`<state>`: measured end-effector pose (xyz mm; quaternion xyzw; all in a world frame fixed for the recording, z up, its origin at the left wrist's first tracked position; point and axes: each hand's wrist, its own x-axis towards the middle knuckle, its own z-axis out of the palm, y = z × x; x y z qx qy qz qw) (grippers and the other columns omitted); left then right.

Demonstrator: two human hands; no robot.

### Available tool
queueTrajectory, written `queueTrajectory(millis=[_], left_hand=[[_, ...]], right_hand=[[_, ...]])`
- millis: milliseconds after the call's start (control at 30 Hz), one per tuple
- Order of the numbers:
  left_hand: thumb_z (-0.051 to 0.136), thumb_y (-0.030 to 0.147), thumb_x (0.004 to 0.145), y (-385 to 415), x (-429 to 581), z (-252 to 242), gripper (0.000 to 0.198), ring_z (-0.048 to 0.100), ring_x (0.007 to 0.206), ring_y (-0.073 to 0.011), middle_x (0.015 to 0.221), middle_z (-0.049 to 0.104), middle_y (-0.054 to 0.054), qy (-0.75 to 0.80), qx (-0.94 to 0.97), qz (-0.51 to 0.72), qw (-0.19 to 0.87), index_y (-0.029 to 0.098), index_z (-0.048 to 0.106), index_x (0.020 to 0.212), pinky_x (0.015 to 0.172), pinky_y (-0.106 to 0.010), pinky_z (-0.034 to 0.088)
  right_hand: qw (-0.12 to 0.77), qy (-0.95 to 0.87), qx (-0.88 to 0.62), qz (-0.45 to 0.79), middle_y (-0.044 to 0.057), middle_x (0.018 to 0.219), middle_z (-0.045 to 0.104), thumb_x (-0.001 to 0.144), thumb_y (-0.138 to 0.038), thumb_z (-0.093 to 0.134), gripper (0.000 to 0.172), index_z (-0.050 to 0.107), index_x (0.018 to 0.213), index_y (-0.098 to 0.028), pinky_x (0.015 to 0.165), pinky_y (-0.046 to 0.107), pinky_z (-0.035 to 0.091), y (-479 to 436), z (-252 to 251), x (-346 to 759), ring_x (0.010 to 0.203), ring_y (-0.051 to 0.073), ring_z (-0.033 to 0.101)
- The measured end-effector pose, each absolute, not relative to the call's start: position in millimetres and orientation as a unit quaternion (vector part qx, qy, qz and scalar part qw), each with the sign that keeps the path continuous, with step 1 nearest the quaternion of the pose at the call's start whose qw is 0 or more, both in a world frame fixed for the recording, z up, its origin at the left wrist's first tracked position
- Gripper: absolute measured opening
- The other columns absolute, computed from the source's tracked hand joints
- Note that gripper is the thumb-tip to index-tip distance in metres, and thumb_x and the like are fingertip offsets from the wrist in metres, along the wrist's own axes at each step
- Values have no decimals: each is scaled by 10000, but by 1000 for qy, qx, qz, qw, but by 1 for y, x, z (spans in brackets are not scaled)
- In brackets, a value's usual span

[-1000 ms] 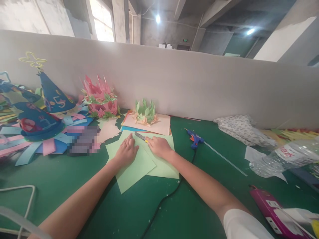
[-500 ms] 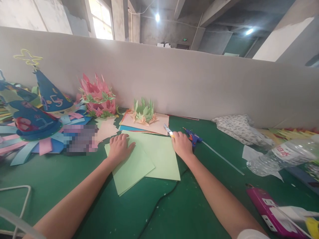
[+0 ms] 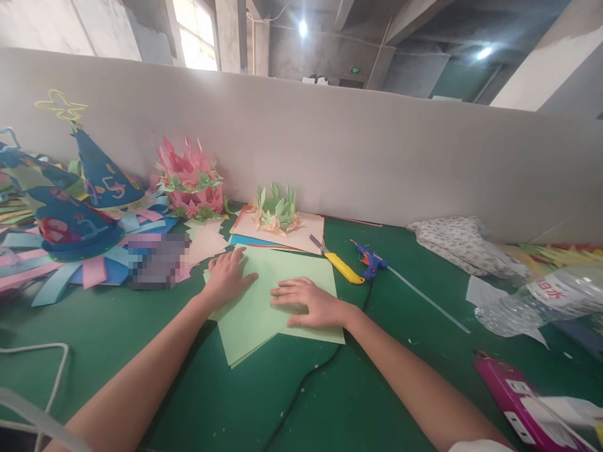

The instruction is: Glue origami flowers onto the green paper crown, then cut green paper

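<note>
Sheets of light green paper (image 3: 264,276) lie overlapping on the green tabletop, one angled across the other. On their upper left part rests my left hand (image 3: 229,276), fingers stretched out and thumb apart. My right hand (image 3: 308,303) is spread low over the right part of the sheets, holding nothing; whether it presses on them I cannot tell. A yellow utility knife (image 3: 343,268) lies just beyond the right hand, its blade end reaching the paper stack behind. Beside the knife is a blue hot glue gun (image 3: 373,263) with a long glue stick in its back.
A green paper crown (image 3: 277,207) stands on a coloured paper stack at the back. Pink paper crowns (image 3: 192,182) and blue party hats (image 3: 106,169) are at left. At right are a plastic bottle (image 3: 541,298), patterned cloth (image 3: 464,242) and magenta power strip (image 3: 513,398).
My right hand has let go of the utility knife, leaving it on the table, and moved left and nearer onto the green paper. My left hand stays on the sheets.
</note>
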<state>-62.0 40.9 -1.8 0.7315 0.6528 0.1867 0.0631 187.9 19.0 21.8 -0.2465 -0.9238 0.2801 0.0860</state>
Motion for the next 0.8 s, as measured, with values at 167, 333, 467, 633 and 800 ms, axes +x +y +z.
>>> queueTrajectory(millis=[167,333,467,633,800], left_hand=[[508,434,753,43,-61,-2,558,505,1059,-274,1121,539,-110,623,743,234,69,203,375,1243,886,-432,364],[385,298,816,44,-67,-1,301,558,938,-248,1022,568,-98,615,742,265,40,191,584,1013,822,-381,417],[381,305,822,44,-70,1,276,581,882,-230,978,617,-68,630,717,291,62,207,620,920,763,-336,448],[427,358,828,39,-63,7,260,599,907,-228,1008,652,-58,619,697,358,57,218,594,968,769,-327,451],[437,287,819,27,-52,13,226,619,826,-192,924,658,-47,550,699,445,107,204,561,988,710,-296,465]], right_hand=[[122,-915,-252,290,-9,1311,508,718,-505,648,583,491,1261,-361,1049,403,223,20,21,190,1267,231,359],[178,-901,-263,295,1,1188,603,713,-473,665,422,624,1107,-329,1029,415,275,19,15,189,1171,218,458],[239,-874,-256,336,30,1015,675,796,-400,601,190,707,852,-252,914,370,410,19,7,188,965,185,570],[310,-792,-300,433,36,840,676,829,-396,546,252,655,742,-187,641,278,484,20,5,189,667,132,584],[446,-667,-382,459,-42,611,504,786,-456,578,279,555,716,-188,394,196,366,30,2,195,416,60,415]])
